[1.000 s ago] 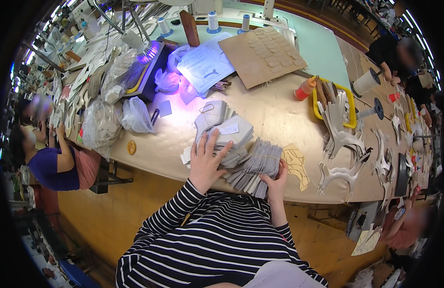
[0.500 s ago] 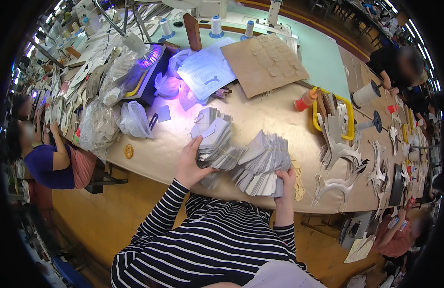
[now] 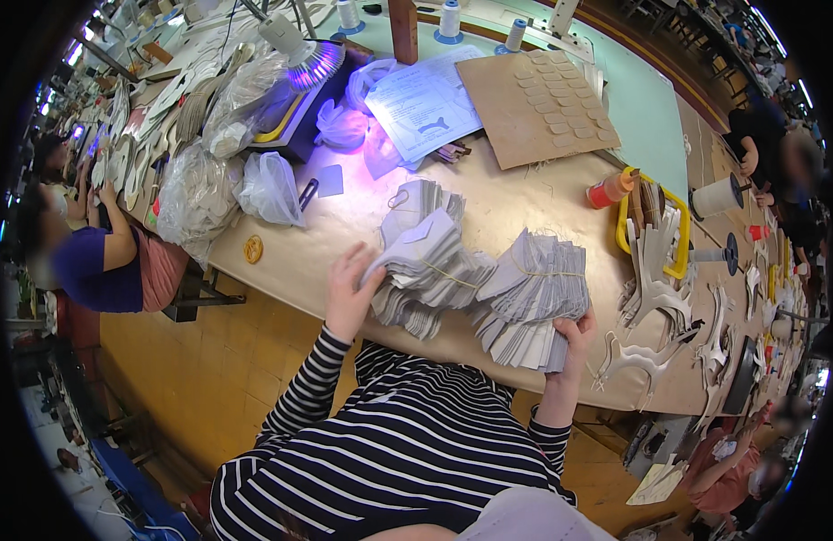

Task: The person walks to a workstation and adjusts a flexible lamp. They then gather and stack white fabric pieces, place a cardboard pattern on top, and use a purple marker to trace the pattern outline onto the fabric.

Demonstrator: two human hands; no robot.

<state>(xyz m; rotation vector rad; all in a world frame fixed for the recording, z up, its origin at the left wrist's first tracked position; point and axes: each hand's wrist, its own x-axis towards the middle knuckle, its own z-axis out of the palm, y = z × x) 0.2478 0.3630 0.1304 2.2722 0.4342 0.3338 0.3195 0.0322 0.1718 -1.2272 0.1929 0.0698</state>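
Two fanned bundles of light grey cut pieces lie side by side near the table's front edge, each with a thin band around it. The left bundle has a small pale tag on top and a loop of string at its far end. My left hand is open at this bundle's left side, fingers apart, thumb close to its edge; whether it touches is unclear. My right hand grips the near right corner of the right bundle, thumb on top and the other fingers partly hidden.
Beyond the bundles lie a printed sheet and a brown board with small oval pieces. To the right are an orange-red bottle, a yellow basket and pale cut parts. Plastic bags and a lamp stand left.
My left hand has loosened from the left bundle and drawn back to its left edge. The right hand keeps its hold on the right bundle. The whole view has shifted.
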